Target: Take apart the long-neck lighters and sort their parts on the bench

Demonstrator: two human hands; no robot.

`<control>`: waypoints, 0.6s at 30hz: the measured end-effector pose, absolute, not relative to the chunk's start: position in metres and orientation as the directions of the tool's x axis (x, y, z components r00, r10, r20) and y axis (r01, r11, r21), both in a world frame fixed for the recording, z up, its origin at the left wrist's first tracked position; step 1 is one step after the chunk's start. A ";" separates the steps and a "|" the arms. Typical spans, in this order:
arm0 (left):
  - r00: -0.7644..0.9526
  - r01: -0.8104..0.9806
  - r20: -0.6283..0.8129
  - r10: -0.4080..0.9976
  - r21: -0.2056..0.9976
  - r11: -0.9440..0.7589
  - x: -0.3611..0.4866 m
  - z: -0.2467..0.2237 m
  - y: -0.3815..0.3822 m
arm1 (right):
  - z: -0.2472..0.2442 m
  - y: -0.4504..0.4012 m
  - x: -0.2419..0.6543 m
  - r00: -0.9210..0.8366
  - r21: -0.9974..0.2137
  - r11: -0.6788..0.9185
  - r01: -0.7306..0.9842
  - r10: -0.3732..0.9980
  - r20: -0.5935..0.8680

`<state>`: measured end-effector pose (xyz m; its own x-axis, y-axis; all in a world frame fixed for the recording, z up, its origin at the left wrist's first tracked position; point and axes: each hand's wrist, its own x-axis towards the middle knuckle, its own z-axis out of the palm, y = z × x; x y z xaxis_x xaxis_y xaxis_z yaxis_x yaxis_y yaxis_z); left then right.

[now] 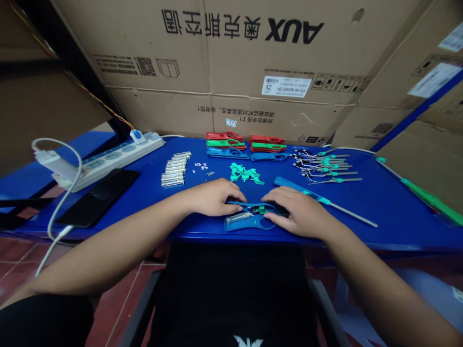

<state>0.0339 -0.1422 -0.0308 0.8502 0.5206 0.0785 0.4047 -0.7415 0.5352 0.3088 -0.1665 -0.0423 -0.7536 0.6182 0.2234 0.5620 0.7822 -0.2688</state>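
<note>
At the table's front edge lies a blue lighter shell half [258,223] with a clear fuel tank [238,218] in it and small green and dark parts beside the tank. A second blue shell half [253,204] stands on edge just behind it. My left hand [215,197] pinches the left end of this rear half. My right hand [300,210] has its thumb and fingers closed around the right end of the shell pieces; its exact grip is partly hidden. Behind that hand rests a blue stick lighter [318,196] with a metal tube pointing right.
Stacked red, green and blue shell halves [226,143] [267,146] stand at the back. Clear tanks [175,169], green triggers [244,172] and wired metal tubes [334,168] lie in groups. Leftward are a phone [99,197] and power strip [115,156]. A cardboard box [231,62] walls the back.
</note>
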 end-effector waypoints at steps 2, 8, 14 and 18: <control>0.835 0.434 0.095 0.541 0.491 -0.756 0.033 -0.031 -0.142 | -0.041 -0.170 0.308 -0.727 -0.234 0.800 0.553 0.600 0.332; 0.824 0.461 0.111 0.556 0.440 -0.771 0.032 -0.029 -0.142 | -0.038 -0.193 0.304 -0.803 -0.088 0.849 0.520 0.522 0.288; 0.842 0.446 0.096 0.531 0.429 -0.785 0.033 -0.031 -0.142 | -0.039 -0.196 0.302 -0.824 -0.099 0.849 0.519 0.527 0.208; 0.849 0.428 0.118 0.515 0.417 -0.802 0.033 -0.032 -0.141 | -0.026 -0.188 0.302 -0.817 -0.291 0.821 0.491 0.550 0.172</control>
